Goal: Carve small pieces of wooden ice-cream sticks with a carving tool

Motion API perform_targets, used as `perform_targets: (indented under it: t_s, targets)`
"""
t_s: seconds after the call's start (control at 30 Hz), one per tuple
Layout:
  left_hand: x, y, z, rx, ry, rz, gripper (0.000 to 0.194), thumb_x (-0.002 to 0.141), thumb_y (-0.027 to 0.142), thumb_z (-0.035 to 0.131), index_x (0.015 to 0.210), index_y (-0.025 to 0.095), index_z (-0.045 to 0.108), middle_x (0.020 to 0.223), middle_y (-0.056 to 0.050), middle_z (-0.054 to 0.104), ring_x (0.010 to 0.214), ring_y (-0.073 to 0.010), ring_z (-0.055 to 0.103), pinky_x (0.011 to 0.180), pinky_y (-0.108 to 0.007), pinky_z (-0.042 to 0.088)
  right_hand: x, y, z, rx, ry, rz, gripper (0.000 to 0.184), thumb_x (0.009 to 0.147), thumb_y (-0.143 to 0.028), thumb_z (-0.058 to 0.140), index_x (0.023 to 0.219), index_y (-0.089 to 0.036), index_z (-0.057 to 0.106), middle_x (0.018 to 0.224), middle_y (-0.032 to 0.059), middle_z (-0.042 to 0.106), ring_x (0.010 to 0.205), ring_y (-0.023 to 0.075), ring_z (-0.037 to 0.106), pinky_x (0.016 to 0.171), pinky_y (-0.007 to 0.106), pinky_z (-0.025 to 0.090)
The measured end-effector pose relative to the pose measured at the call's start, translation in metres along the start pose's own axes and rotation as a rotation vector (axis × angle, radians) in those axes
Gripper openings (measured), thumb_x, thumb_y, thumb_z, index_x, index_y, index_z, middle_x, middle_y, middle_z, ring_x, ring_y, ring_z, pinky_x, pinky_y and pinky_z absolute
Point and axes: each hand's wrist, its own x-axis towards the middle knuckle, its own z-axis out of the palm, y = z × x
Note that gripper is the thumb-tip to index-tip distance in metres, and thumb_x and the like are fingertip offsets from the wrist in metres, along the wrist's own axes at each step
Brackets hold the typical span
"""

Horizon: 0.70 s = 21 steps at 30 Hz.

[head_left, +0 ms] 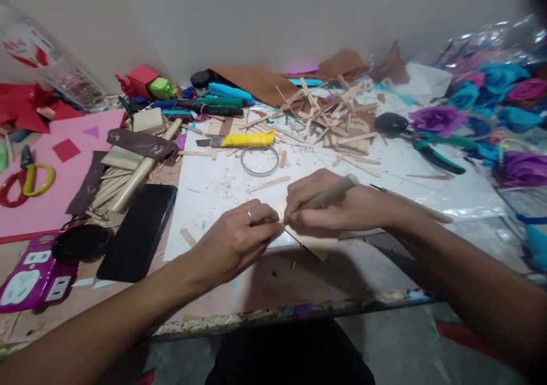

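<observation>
Low over the front edge of a white sheet (231,203), my two hands meet at the fingertips. My right hand (325,203) is closed around a wooden-handled tool (331,192), its working tip hidden by the fingers. Thumb and fingers of my left hand (239,231) pinch a small pale wooden piece (281,208), mostly covered. Under my right hand lies a thin flat piece of wood (318,245). Beyond the hands are a loose craft stick (268,184), a roll of tape (260,162) and a yellow utility knife (243,139).
Craft sticks (325,111) are heaped behind. Pliers (440,151) and a second wooden-handled tool (423,207) lie right, near paper flowers (440,120). A phone (139,231), a purple case (38,277) and scissors (29,180) are left. The table edge (256,316) is close.
</observation>
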Motion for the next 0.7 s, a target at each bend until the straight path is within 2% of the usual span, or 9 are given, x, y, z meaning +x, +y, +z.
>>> perform_targets:
  t_s: [0.07, 0.17, 0.23, 0.27, 0.33, 0.4, 0.5, 0.7]
  targets:
    - [0.001, 0.000, 0.002, 0.018, 0.020, 0.009, 0.023, 0.101, 0.008, 0.059, 0.119, 0.017, 0.070, 0.110, -0.011, 0.072, 0.097, -0.0190, 0.068, 0.080, -0.031, 0.058, -0.001, 0.000, -0.001, -0.009, 0.144, -0.053, 0.008, 0.091, -0.016, 0.073, 0.088, -0.014, 0.080, 0.081, 0.0011, 0.069, 0.074, 0.0118, 0.062, 0.070, 0.025, 0.047]
    - [0.003, 0.001, 0.006, 0.019, 0.056, 0.026, 0.024, 0.101, 0.008, 0.060, 0.121, 0.018, 0.069, 0.112, -0.011, 0.073, 0.099, -0.0192, 0.069, 0.081, -0.031, 0.060, 0.001, 0.000, 0.005, 0.221, 0.351, -0.179, 0.022, 0.093, -0.030, 0.076, 0.077, -0.014, 0.078, 0.079, 0.0019, 0.064, 0.073, 0.0127, 0.060, 0.070, 0.027, 0.047]
    - [0.004, 0.001, 0.008, 0.010, 0.052, 0.036, 0.025, 0.100, 0.007, 0.060, 0.121, 0.017, 0.069, 0.114, -0.012, 0.073, 0.100, -0.0196, 0.069, 0.081, -0.031, 0.060, 0.004, -0.002, 0.015, 0.545, 0.375, -0.221, 0.043, 0.098, -0.035, 0.070, 0.060, -0.015, 0.066, 0.065, 0.0003, 0.057, 0.062, 0.0121, 0.056, 0.063, 0.028, 0.045]
    - [0.005, 0.001, 0.009, 0.002, 0.045, 0.039, 0.026, 0.100, 0.006, 0.060, 0.122, 0.016, 0.068, 0.114, -0.013, 0.073, 0.101, -0.0197, 0.069, 0.082, -0.031, 0.060, 0.006, -0.003, 0.021, 0.709, 0.355, -0.213, 0.053, 0.100, -0.036, 0.067, 0.052, -0.017, 0.055, 0.054, -0.0026, 0.048, 0.051, 0.0105, 0.048, 0.056, 0.028, 0.040]
    - [0.006, 0.002, 0.009, -0.021, 0.028, 0.040, 0.027, 0.099, 0.004, 0.060, 0.122, 0.016, 0.067, 0.115, -0.013, 0.073, 0.101, -0.0199, 0.069, 0.083, -0.032, 0.060, 0.011, -0.008, 0.032, 0.905, 0.385, -0.142, 0.061, 0.100, -0.034, 0.065, 0.048, -0.019, 0.039, 0.045, -0.0072, 0.030, 0.041, 0.0070, 0.029, 0.047, 0.026, 0.025]
    - [0.006, 0.002, 0.009, -0.055, 0.023, 0.032, 0.029, 0.098, 0.003, 0.060, 0.124, 0.016, 0.067, 0.116, -0.013, 0.073, 0.103, -0.0207, 0.069, 0.085, -0.034, 0.060, 0.014, -0.012, 0.040, 0.937, 0.438, -0.088, 0.061, 0.099, -0.031, 0.066, 0.048, -0.020, 0.035, 0.045, -0.0084, 0.025, 0.041, 0.0061, 0.021, 0.046, 0.027, 0.019]
    - [0.007, 0.002, 0.010, -0.109, 0.025, 0.005, 0.030, 0.099, 0.005, 0.059, 0.125, 0.019, 0.066, 0.119, -0.013, 0.073, 0.109, -0.0223, 0.071, 0.089, -0.036, 0.060, 0.017, -0.016, 0.044, 0.876, 0.486, -0.056, 0.061, 0.098, -0.034, 0.068, 0.049, -0.020, 0.035, 0.046, -0.0081, 0.026, 0.042, 0.0064, 0.020, 0.046, 0.028, 0.017]
    - [0.008, 0.002, 0.009, -0.138, 0.037, 0.005, 0.025, 0.100, 0.008, 0.061, 0.121, 0.020, 0.068, 0.119, -0.010, 0.074, 0.108, -0.0211, 0.071, 0.087, -0.032, 0.059, 0.020, -0.019, 0.045, 0.668, 0.462, -0.056, 0.060, 0.096, -0.034, 0.072, 0.050, -0.019, 0.037, 0.048, -0.0071, 0.030, 0.045, 0.0057, 0.025, 0.044, 0.027, 0.020]
